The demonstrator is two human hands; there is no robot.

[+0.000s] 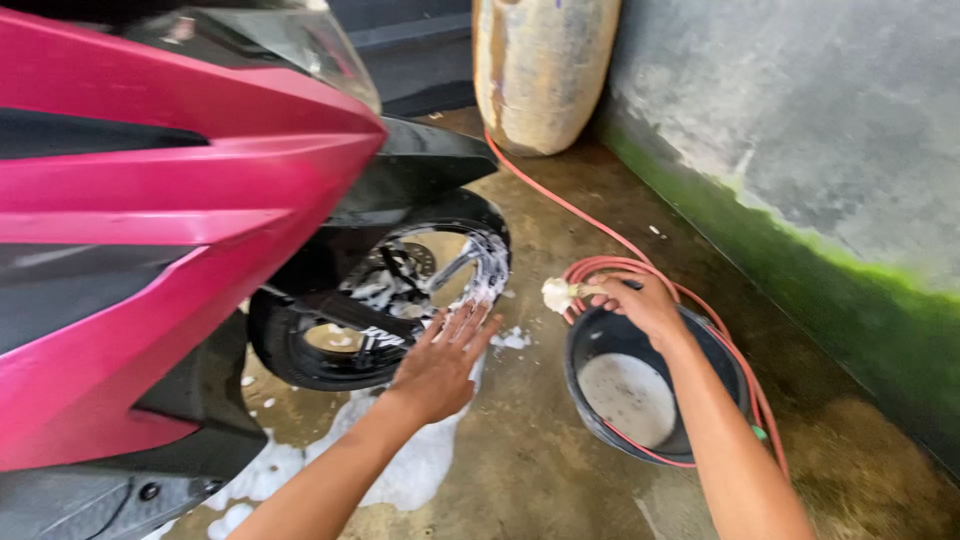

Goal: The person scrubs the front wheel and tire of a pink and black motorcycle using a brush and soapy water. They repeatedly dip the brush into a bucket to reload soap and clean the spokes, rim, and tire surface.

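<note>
Wet concrete floor (540, 450): left hand (440, 365) spread flat, empty, beside the soapy front wheel (385, 300); right hand (640, 305) pinches a sudsy sponge (557, 294) above the black bucket (590, 335), so drips land inside.

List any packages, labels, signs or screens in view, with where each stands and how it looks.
No packages, signs or screens show.
Small white marking on a spoke of the soapy front wheel, by the left hand: too blurred to describe.
The right hand holds a foamy sponge over a black bucket, unlabelled.
</note>
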